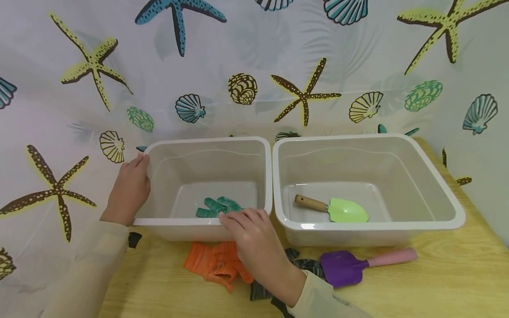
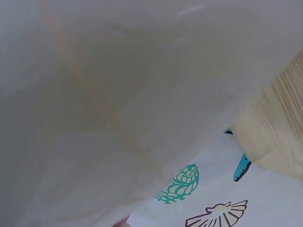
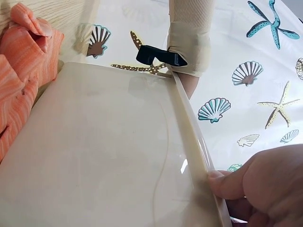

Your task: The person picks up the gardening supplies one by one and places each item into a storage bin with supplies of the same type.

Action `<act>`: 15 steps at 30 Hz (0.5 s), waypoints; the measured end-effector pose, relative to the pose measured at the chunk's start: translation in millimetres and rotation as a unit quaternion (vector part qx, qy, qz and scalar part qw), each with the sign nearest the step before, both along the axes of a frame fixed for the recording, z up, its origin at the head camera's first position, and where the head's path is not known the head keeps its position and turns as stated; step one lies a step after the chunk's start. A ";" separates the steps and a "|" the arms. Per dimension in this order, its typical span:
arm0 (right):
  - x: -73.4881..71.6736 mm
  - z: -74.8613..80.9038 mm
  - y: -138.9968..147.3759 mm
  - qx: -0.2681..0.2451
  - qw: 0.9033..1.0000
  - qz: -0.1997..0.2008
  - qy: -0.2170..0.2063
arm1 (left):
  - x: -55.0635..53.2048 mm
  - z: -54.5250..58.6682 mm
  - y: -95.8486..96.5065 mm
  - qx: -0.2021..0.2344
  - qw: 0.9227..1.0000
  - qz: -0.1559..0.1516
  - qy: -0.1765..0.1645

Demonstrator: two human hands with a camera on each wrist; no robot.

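Both hands are on the left of two off-white plastic tubs, the left tub holding a green glove. At the tub's left side, my left hand grips the rim near the far corner; the left wrist view mostly shows the tub's blurred outer wall. My right hand grips the front rim near the right corner. Its thumb presses the outer side in the right wrist view, and its other fingers go over the rim. An orange glove lies in front of the tub, partly behind the right hand.
The right tub stands alongside, with a green-bladed trowel inside. A purple trowel with a pink handle lies before it on the wooden table. Dark gloves lie partly under the right forearm. A patterned cloth hangs behind.
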State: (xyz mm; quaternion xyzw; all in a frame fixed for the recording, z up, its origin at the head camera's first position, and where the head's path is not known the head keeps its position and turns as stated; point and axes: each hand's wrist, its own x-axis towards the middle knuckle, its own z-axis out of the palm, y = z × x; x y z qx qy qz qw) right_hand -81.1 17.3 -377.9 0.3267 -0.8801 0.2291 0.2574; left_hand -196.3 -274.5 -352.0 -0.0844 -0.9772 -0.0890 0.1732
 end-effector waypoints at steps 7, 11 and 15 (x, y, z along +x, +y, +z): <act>-2.8 1.1 1.4 -0.003 1.000 0.021 -0.003 | 2.9 2.7 -2.2 0.022 0.999 0.010 -0.033; -4.6 0.5 3.4 -0.010 1.000 0.028 -0.006 | 1.4 3.9 -1.2 0.025 0.999 0.008 -0.038; -4.9 0.1 4.6 -0.014 0.999 0.032 -0.018 | 0.3 4.2 -0.6 0.017 0.999 0.013 -0.046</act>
